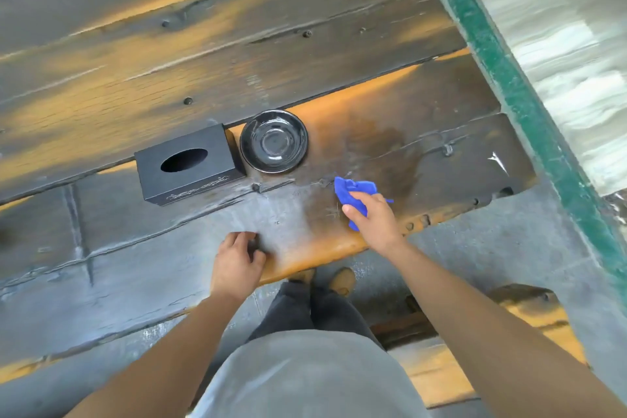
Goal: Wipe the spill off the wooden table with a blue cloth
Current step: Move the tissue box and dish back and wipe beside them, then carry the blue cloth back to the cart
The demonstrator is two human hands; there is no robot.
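A bunched blue cloth [351, 192] lies under my right hand [375, 219], which grips it against the wooden table [169, 71] near the front edge. Just beyond and to the right of the cloth, a dark damp patch, the spill [390, 149], spreads over the planks. My left hand [237, 261] rests on the table's front edge with its fingers curled and nothing in it.
A black tissue box [188, 164] and a black glossy dish [274, 141] stand side by side left of the spill. The table ends at the right beside a green ledge [502, 78]. A wooden bench [529, 322] stands below at the right.
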